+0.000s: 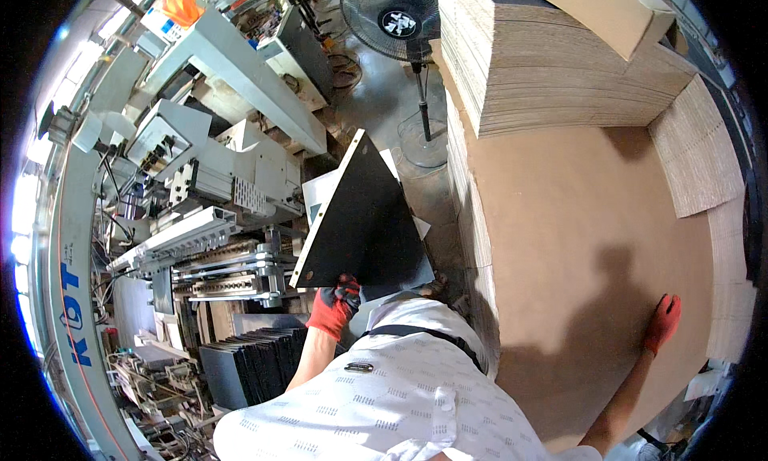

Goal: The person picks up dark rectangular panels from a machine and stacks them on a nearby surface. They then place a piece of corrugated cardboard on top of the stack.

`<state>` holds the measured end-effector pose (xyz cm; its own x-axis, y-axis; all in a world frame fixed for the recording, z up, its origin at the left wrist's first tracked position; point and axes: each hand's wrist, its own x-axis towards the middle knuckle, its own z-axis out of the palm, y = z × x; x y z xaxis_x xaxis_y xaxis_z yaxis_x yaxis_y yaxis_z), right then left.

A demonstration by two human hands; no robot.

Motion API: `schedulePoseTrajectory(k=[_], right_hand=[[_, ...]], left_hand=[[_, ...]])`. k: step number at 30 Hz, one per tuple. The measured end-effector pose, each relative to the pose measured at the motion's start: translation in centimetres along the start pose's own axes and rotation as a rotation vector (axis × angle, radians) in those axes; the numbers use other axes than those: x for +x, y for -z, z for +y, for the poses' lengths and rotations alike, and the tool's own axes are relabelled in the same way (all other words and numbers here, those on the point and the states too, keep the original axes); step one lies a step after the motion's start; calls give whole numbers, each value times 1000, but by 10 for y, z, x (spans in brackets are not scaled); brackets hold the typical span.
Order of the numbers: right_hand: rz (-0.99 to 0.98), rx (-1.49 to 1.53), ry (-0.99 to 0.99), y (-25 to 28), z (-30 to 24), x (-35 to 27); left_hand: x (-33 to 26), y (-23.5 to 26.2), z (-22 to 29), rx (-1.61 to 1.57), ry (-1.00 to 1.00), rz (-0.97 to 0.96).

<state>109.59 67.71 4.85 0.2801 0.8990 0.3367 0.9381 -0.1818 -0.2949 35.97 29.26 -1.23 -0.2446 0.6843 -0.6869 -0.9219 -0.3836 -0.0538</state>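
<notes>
Two gloved hands busy | left hand (336,301) grips black board (364,217) by its lower edge, fingers clamped, tilted up over machine (216,245) | right hand (662,321) flat, fingers spread, steadying top brown sheet (592,245) of cardboard stack (480,301)

One view only, from a fisheye camera worn on the person's head, facing steeply down over the person's own chest and shoulders, which fill the lower middle. Straight edges bend toward the dark rim. Both forearms enter from the lower edge. The left hand (336,299) lies close below the lens; the right hand (662,320) is farther out, at the right. The stacked cardboard sheets (592,245) fill the right half; machinery (200,221) and floor recede to the left and top.
</notes>
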Motion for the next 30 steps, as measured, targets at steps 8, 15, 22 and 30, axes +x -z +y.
schedulePoseTrajectory(k=[8,15,22,30], right_hand=[[47,-21,58,-3,9,3],[30,-33,34,4,-7,1],[155,-95,114,-11,19,0],[230,-214,49,-9,17,-2]], left_hand=[[-4,-18,-36,-8,-72,29],[-12,3,-57,875,-429,-154],[-24,-42,-94,793,-392,-250],[-7,-35,-68,1652,-942,-491]])
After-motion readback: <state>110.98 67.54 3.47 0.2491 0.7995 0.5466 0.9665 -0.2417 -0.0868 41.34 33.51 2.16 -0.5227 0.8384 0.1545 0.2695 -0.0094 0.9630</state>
